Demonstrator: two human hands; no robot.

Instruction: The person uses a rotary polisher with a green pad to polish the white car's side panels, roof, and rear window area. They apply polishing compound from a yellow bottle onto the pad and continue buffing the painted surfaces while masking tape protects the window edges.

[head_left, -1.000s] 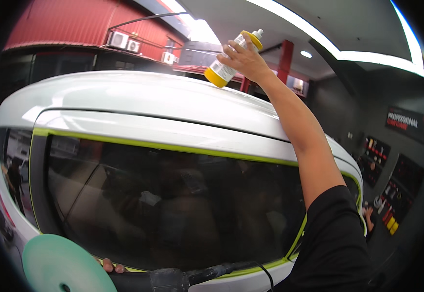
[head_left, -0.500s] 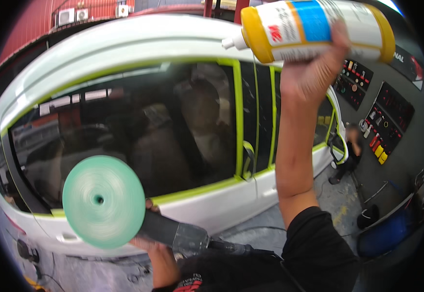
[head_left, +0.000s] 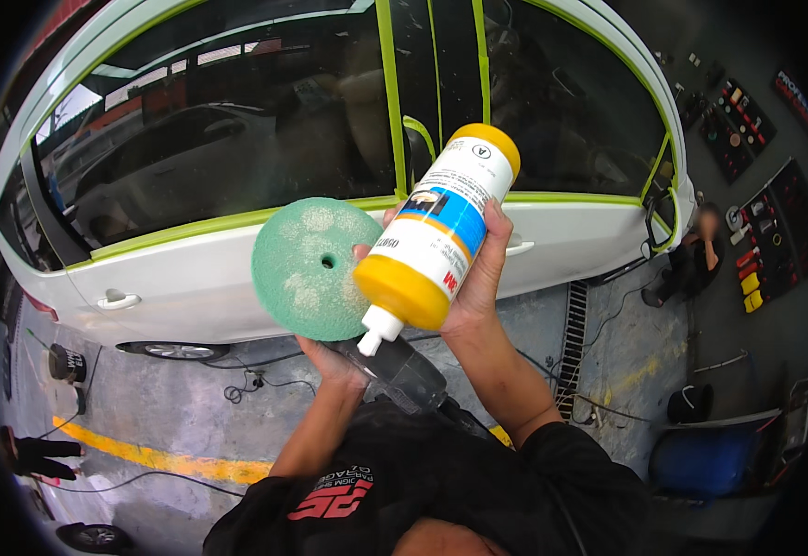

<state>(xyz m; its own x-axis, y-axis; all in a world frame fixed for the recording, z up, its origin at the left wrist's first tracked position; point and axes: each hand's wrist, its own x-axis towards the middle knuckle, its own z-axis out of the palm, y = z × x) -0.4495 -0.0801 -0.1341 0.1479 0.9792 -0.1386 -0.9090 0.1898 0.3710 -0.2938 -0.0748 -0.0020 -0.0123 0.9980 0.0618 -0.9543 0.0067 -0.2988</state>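
My left hand grips a black power polisher from beneath, with its round green foam pad turned up. Pale, whitish patches mark the pad around its centre hole. In my right hand is a white squeeze bottle with yellow ends and a blue label band. It tilts nozzle-down, the white tip beside the pad's lower right edge. In this view the bottle overlaps the pad; whether they touch, I cannot tell. Behind both stands a white car, its windows edged with lime-green tape.
Cables trail over the grey floor near a drain grate. A black bucket stands at the left. One person is beside the car at the right, near wall-mounted tool boards; another person shows at the lower left.
My right hand has brought the bottle down and left, from high up to beside the pad. The polisher has shifted right. The pad's ringed blur has given way to visible patches. My view has tilted downward.
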